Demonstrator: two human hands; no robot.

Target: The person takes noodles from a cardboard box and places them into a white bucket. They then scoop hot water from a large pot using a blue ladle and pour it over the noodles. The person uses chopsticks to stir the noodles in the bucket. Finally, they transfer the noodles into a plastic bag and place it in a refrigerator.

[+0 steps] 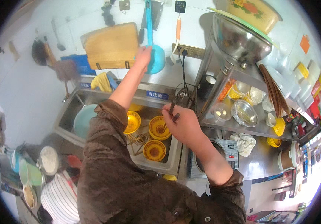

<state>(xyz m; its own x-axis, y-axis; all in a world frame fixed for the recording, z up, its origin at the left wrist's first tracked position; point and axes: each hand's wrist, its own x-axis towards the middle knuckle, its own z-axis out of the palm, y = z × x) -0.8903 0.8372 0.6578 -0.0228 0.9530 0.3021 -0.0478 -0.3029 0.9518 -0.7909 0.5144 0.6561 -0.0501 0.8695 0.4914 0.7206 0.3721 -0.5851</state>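
My left hand (143, 57) reaches to the wall and overlaps the rim and neck of a blue long-handled ladle (157, 60); whether the fingers close around it is not clear. Dark sticks, seemingly chopsticks (172, 107), are held in my right hand (183, 124) over the sink. Under that hand stands a yellow patterned bowl (156, 131), partly covered by the fingers. Two more yellow bowls, one in front (154, 150) and one to the left (132, 122), sit beside it. Several loose chopsticks (136, 141) lie crossed between the bowls in the basin.
A pale green basin (85, 120) stands in the left part of the steel sink (104, 96). A wooden cutting board (111, 46) is mounted on the wall. At right are an induction cooker (231, 152) and a steel shelf (264, 133) with bowls; a large metal bowl (240, 39) sits above.
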